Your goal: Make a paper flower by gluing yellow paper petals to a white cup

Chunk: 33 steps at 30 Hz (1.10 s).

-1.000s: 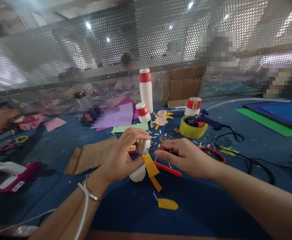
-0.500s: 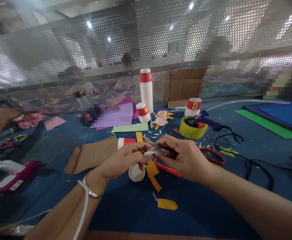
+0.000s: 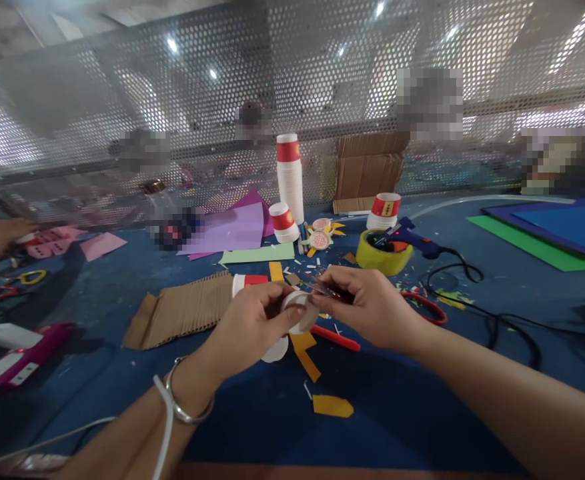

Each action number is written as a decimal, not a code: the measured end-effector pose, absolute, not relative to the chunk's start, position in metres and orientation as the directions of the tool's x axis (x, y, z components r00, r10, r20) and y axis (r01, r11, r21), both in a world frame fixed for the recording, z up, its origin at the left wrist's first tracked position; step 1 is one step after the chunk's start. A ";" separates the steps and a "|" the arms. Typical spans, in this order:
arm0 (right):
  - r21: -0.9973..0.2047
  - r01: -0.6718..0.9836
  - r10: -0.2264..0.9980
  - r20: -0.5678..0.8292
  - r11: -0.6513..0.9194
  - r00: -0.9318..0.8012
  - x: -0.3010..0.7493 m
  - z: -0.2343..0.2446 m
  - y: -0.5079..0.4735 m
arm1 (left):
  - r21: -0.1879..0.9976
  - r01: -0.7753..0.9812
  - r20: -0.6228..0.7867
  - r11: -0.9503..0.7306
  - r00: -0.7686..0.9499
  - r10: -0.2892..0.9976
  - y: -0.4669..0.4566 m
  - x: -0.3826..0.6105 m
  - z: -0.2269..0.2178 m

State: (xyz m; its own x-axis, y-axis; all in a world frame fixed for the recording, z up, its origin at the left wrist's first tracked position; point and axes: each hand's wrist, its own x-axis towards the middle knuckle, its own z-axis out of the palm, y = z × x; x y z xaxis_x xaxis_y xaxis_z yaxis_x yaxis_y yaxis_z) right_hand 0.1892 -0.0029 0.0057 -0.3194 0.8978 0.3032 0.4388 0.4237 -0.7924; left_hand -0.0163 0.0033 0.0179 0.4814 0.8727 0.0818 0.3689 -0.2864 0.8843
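My left hand (image 3: 262,320) pinches a small round white paper piece (image 3: 302,321), apparently cut from a paper cup, between thumb and fingers. My right hand (image 3: 372,307) is closed around small scissors (image 3: 329,288), whose metal blades lie just above and right of the white piece; the handles are mostly hidden in the palm. Right fingertips touch or nearly touch the piece's right edge. Below my left hand lies a white paper disc (image 3: 275,350), partly covered. A red-and-white paper cup (image 3: 249,283) lies behind that hand. Orange paper strips (image 3: 306,360) and a red-handled tool (image 3: 339,339) lie beneath.
Corrugated cardboard (image 3: 182,310) lies left. Behind are stacked paper cups (image 3: 290,180), purple paper (image 3: 232,230) and yellow tape (image 3: 383,257) bearing a blue glue gun (image 3: 409,238). Its black cord (image 3: 467,263) runs right. Another person's hand (image 3: 15,230) is at far left, near a magenta power strip (image 3: 27,353).
The white piece has been turned in my left hand and now shows its round face. The scissors' blades have drawn back slightly from it. The view has shifted a little.
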 end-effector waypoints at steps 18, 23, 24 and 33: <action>-0.986 0.092 0.885 0.080 0.137 -0.459 0.196 0.005 0.008 | 0.989 0.148 -0.084 -0.002 0.570 0.817 0.008 -0.014 0.016; -1.000 -0.015 0.861 0.029 0.025 -0.508 0.196 0.006 0.006 | 0.994 0.101 -0.097 0.045 0.599 0.795 0.009 -0.017 0.017; -1.000 -0.026 0.854 0.027 0.016 -0.520 0.197 0.007 0.006 | 0.994 0.096 -0.107 0.060 0.619 0.778 0.009 -0.018 0.017; -0.998 -0.014 0.844 0.057 0.059 -0.533 0.195 0.008 0.004 | 0.987 0.122 0.007 -0.109 0.637 0.771 0.010 -0.020 0.020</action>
